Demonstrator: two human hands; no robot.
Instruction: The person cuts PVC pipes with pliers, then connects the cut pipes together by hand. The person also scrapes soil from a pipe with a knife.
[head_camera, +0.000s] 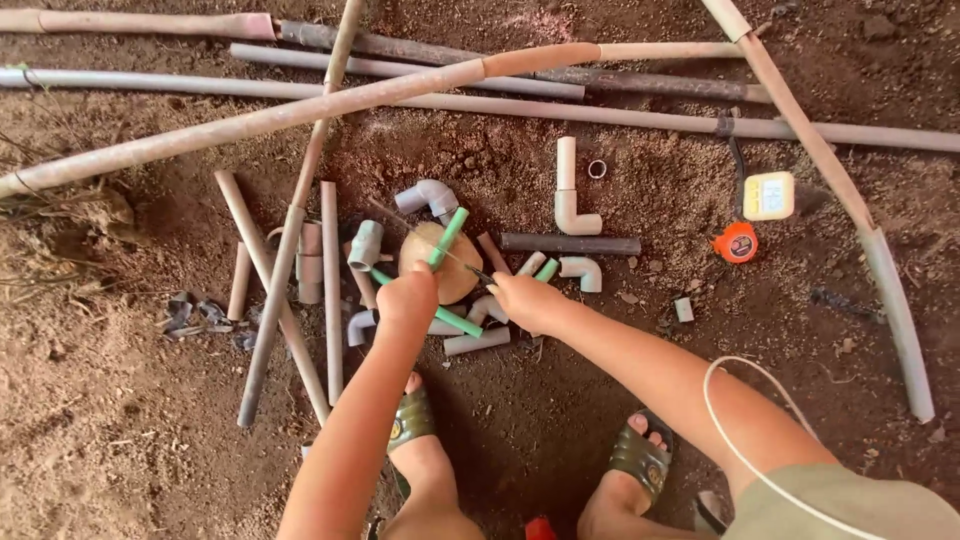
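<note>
My left hand (407, 297) is closed around a green pipe (448, 237) that sticks up over a round wooden block (455, 278). My right hand (524, 299) grips a thin hacksaw blade (420, 232) whose dark line runs up and left across the green pipe. More green pipe pieces lie by the block: one (458, 321) below my left hand, a short one (547, 269) near my right hand. Grey elbow fittings (428, 195) and short pipe offcuts ring the block on the dirt.
Long grey and rusty pipes (520, 105) cross the ground at the top. A white L-shaped pipe (568, 200), a small ring (597, 169), a yellow box (768, 195) and an orange tape measure (738, 242) lie to the right. My sandalled feet (640, 455) are below.
</note>
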